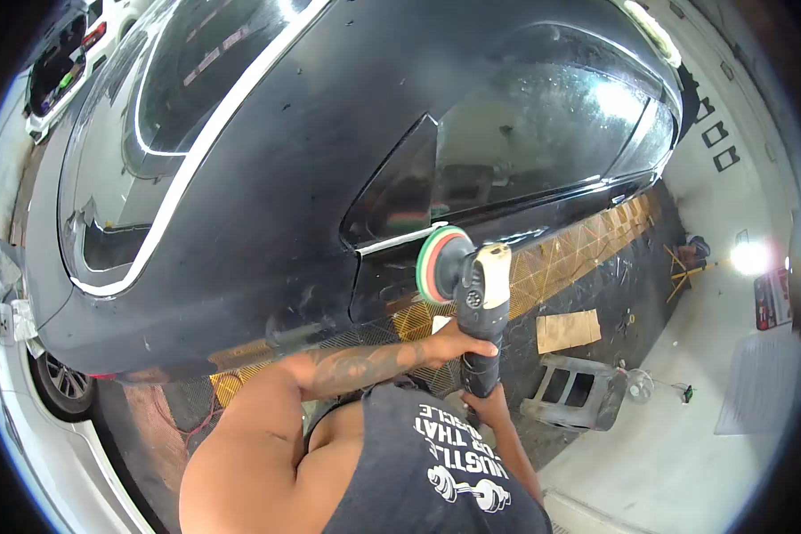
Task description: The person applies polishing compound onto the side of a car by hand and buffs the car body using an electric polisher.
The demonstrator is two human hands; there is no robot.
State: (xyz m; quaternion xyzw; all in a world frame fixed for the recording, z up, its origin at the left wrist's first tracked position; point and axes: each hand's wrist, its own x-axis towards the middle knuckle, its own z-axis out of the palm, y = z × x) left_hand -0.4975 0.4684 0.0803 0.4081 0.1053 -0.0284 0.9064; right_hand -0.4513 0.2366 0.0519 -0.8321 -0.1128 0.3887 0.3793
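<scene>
Left hand [457, 345] and right hand [489, 406] both clamped on that polisher [483, 316], but tilting the pad [432, 267] could snag the tape [399, 241].

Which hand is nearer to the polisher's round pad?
The left. The left hand grips the middle of the polisher, just below the round pad; the right hand is farther from it, at the tool's rear end.
</scene>
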